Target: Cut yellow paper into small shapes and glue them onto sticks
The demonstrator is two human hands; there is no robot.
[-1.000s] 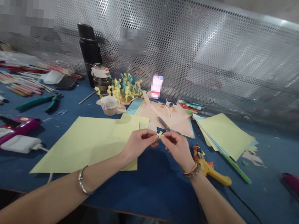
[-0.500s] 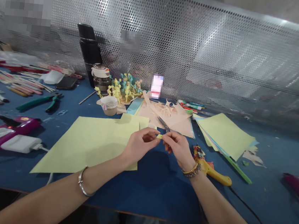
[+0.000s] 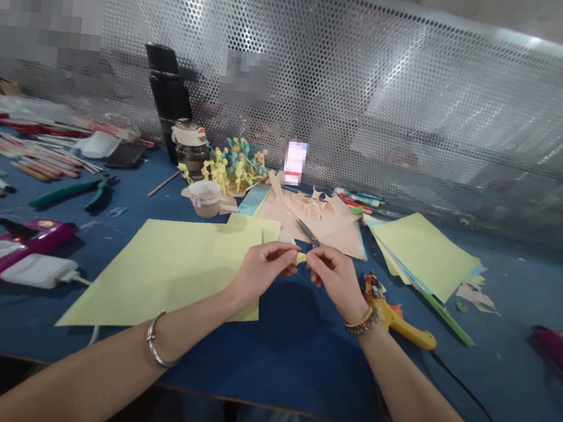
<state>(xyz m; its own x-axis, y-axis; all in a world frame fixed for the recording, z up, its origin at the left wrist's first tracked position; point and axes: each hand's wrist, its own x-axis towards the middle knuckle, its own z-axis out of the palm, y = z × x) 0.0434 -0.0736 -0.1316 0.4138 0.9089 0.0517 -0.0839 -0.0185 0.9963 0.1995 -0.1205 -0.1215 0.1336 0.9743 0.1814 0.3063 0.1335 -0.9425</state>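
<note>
While the left hand (image 3: 262, 269) and right hand (image 3: 337, 281) are pinching one small yellow paper scrap (image 3: 301, 258) well beyond the blue workbench's (image 3: 305, 368) near edge, two overlapping pale-yellow sheets (image 3: 169, 273) are lying left of it, one glue gun (image 3: 397, 327) is lying right, and one pair of scissors (image 3: 308, 232) is resting just beyond.

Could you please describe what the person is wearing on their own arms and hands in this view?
Neither the left hand nor the right hand wears a glove. The left forearm and right forearm are bare, with no sleeves in view. A slim silver bangle circles the left wrist, while the right wrist has a gold-coloured beaded bracelet beside a darker beaded bracelet.
</note>
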